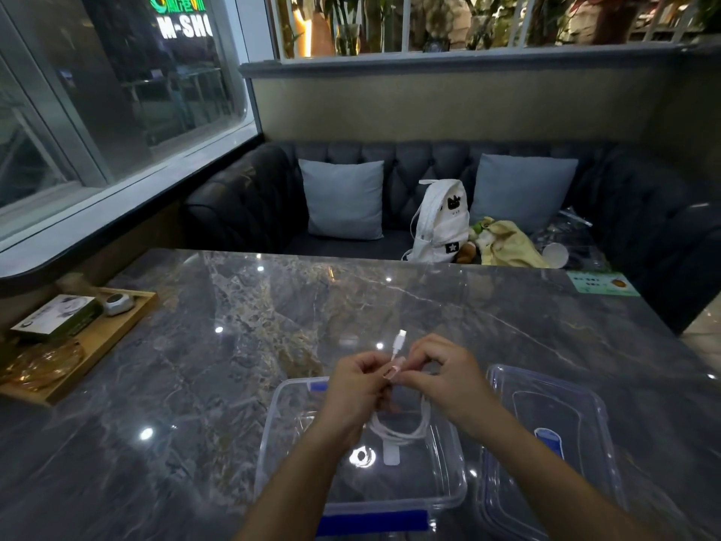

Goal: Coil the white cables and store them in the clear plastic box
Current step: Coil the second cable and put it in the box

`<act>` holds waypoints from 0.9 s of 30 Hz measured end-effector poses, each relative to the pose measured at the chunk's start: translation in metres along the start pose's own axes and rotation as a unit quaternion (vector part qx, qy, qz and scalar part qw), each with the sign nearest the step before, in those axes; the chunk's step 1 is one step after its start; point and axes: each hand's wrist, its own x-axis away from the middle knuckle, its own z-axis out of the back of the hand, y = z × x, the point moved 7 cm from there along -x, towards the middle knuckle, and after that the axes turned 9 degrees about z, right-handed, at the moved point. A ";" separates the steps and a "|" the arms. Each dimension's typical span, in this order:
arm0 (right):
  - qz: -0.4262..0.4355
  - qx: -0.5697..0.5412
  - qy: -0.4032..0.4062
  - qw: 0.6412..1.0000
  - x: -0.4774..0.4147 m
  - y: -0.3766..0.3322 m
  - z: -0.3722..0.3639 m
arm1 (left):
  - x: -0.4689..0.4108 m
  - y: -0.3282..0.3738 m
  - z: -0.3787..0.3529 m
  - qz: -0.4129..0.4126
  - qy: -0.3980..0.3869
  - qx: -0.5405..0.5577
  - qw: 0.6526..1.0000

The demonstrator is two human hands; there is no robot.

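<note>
both hands meet above the open clear plastic box (273,443), which stands on the grey marble desk (234,326) close to the person. the left hand (357,384) grips the gathered loops of a white cable (402,427), fingers curled round the bundle. the right hand (441,374) pinches the cable near its top, just below the small connector (400,340) that sticks up between the two hands. the loops hang from the hands over the middle of the box. a white plug end (391,454) dangles at the bottom of the coil, and i cannot tell whether it touches the box floor.

by my reading, this cable is nearly coiled: most of its length sits in loops and only the short tail with the connector is free. what looks left is to tuck or wrap that tail so the coil holds and lower it into the box. the last step would be pressing on the lid (546,423), which lies flat on the desk just to the right of the box.

no other white cable shows on the desk. with the glare on the clear walls i cannot make out another one inside the box, so i cannot say whether more cables wait. a wooden tray (101,337) sits well apart at the desk's left edge.
</note>
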 end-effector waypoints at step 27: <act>0.064 0.164 -0.253 0.951 0.014 0.018 -0.008 | -0.006 -0.025 0.018 0.113 0.042 0.089 0.989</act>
